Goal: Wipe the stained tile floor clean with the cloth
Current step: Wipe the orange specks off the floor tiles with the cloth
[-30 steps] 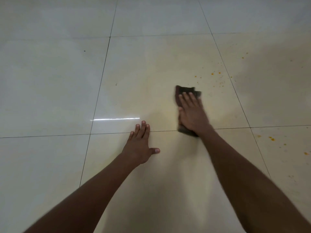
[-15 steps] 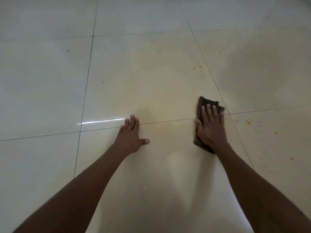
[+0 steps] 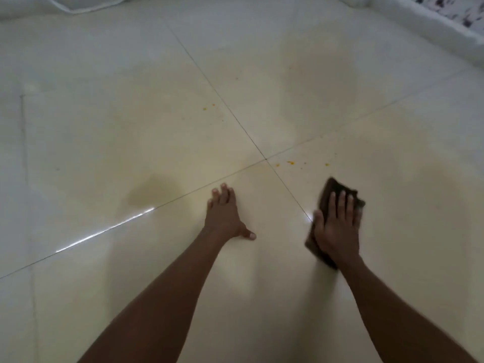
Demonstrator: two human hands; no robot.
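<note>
A dark brown cloth [image 3: 332, 191] lies flat on the cream tile floor [image 3: 131, 132], and my right hand [image 3: 336, 229] presses down on it with fingers spread. Small orange stains [image 3: 290, 162] dot the tile just beyond the cloth, near the crossing of the grout lines. Two more orange specks [image 3: 205, 109] sit farther out on the tile to the left. My left hand [image 3: 224, 214] rests flat on the floor, left of the cloth, fingers apart and holding nothing.
A white wall base or ledge [image 3: 419, 24] runs along the top right, with a speckled surface [image 3: 455, 9] behind it. White fabric [image 3: 86, 3] lies at the top left. A darker damp patch [image 3: 152, 189] shows left of my left hand.
The view has swung to the right and the tile lines now run diagonally. My right hand has slid the cloth over onto the right-hand tile, closer to the orange spots.
</note>
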